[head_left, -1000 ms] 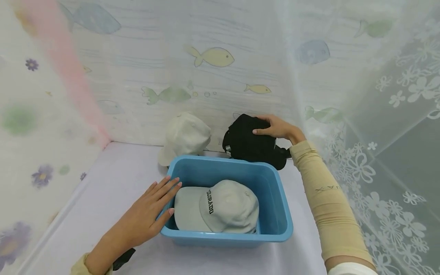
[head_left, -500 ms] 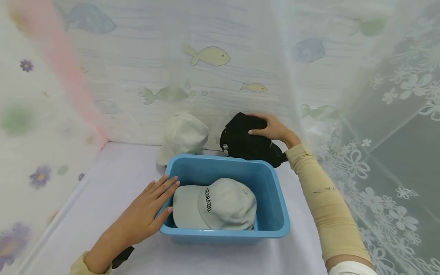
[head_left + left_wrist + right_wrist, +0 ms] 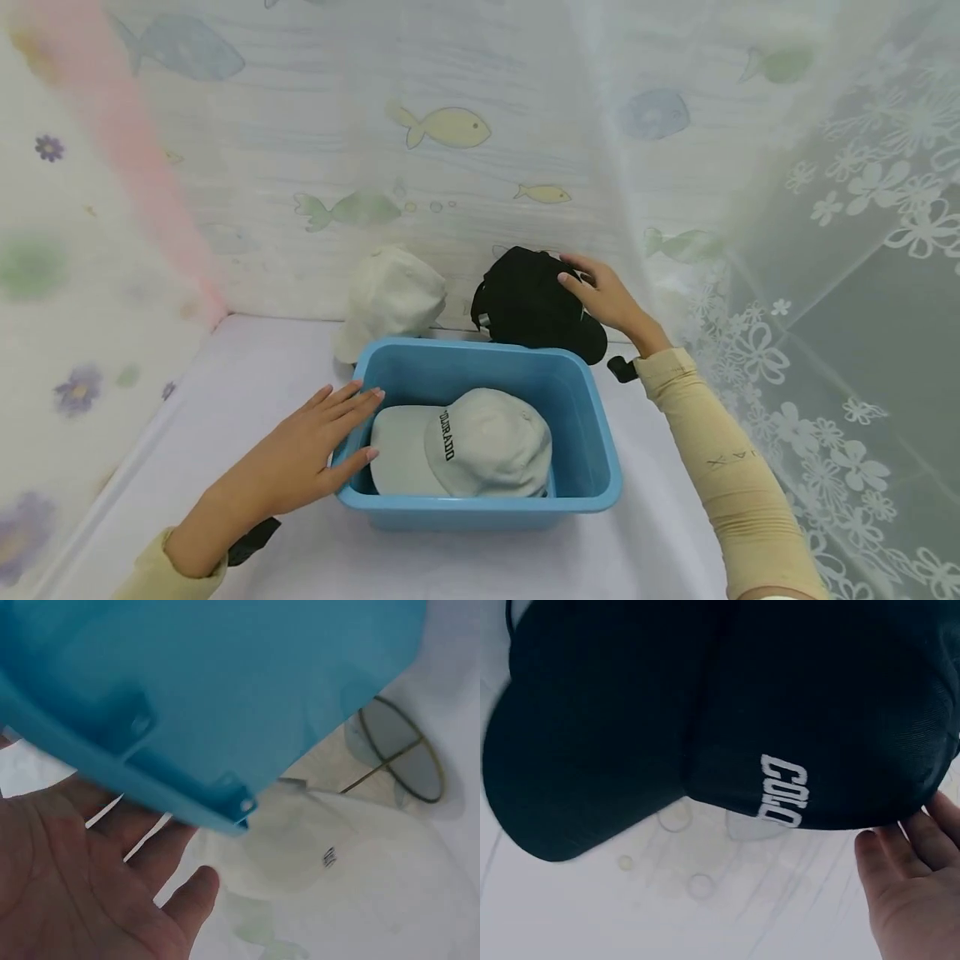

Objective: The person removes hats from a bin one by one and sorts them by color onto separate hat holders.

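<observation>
A blue plastic tub (image 3: 480, 504) holds a light grey cap (image 3: 487, 442) lettered in black, its brim toward the tub's left side. My left hand (image 3: 300, 454) lies over the tub's left rim with fingers stretched out; in the left wrist view its palm and fingers show beside the tub's edge. Behind the tub, at the right, stands a black baseball cap (image 3: 525, 300). My right hand (image 3: 611, 296) is at the crown's right side, fingers nearly straight. The right wrist view shows its fingertips (image 3: 866, 844) at the crown's edge, near white letters.
An off-white cap (image 3: 397, 292) stands behind the tub at the left. A metal ring on a rod (image 3: 439, 780) shows beside it in the left wrist view. A pale curtain with printed fish (image 3: 450, 127) closes off the back. White cloth (image 3: 247, 358) covers the surface.
My right hand has loosened from the black cap's crown and shifted to the right, while the cap stays standing. My left thumb and fingers have spread slightly at the rim. The head view has shifted slightly.
</observation>
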### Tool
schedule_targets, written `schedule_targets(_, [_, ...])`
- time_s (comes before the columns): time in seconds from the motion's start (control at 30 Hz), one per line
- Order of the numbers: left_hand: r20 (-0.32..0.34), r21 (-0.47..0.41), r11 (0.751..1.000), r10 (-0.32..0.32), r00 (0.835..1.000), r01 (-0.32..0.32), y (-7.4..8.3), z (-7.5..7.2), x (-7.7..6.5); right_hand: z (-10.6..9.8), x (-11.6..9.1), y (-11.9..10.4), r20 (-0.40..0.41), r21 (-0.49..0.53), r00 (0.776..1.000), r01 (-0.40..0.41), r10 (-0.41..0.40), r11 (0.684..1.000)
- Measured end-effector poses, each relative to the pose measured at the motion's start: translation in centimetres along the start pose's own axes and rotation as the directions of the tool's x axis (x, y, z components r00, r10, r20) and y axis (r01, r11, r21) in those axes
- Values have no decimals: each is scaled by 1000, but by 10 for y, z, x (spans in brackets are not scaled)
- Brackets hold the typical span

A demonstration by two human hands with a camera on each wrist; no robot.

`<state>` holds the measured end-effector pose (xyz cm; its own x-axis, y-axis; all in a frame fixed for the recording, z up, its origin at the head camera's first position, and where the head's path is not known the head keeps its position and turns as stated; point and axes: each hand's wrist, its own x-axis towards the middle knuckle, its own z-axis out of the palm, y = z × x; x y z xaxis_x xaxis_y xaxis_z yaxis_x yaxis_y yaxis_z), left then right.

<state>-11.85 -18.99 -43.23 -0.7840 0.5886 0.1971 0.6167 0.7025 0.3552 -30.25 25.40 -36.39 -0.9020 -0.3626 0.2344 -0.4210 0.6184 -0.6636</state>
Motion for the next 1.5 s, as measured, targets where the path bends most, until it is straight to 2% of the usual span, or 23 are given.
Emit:
schedule_targets(0.13, [42,-59,998,18,999,-15,2,-21,13,0,-14,5,-62,107,998,9,-2,994])
schedule_targets(0.27, [18,-125,988,98,995,-95,9,-35,34,0,-27,16,-144,188,989,4,24,982])
schedule_targets(0.33, [-11,-203,967,155,988,-154,12,-40,48,2,-33,24,-174,224,984,4,36,975])
schedule_targets(0.4, [-37,-308,932,187,982,-190,14,-44,63,5,-39,33,-197,246,979,-7,57,969])
schedule_targets(0.47, [-53,-437,878,191,980,-195,16,-46,80,9,-45,42,-210,252,974,-33,88,967])
schedule_targets(0.6, [-43,-683,720,128,991,-122,20,-51,116,20,-56,59,-215,227,961,-121,171,966])
schedule_targets(0.7, [-4,-794,605,89,996,-57,20,-53,143,27,-64,69,-222,218,947,-183,231,959])
schedule_targets(0.83, [68,-846,531,26,997,44,16,-51,178,33,-69,80,-244,231,929,-222,277,947])
schedule_targets(0.93, [127,-871,473,-41,991,131,10,-44,203,36,-71,86,-263,236,913,-252,311,939])
schedule_targets(0.97, [150,-878,448,-74,986,167,9,-41,210,38,-71,87,-268,238,906,-267,328,934])
schedule_targets(1.07, [203,-902,349,-175,963,253,5,-31,231,41,-73,90,-280,270,885,-298,371,916])
schedule_targets(1.17, [224,-921,252,-278,934,296,3,-20,247,40,-74,80,-260,310,872,-331,415,891])
schedule_targets(1.27, [236,-940,158,-339,911,303,2,-9,259,40,-74,80,-231,352,856,-370,463,860])
schedule_targets(1.4, [264,-957,17,-367,892,290,3,1,268,42,-75,92,-184,445,828,-411,530,796])
schedule_targets(1.5, [286,-957,-64,-392,874,284,4,4,273,40,-75,95,-147,494,811,-435,566,753])
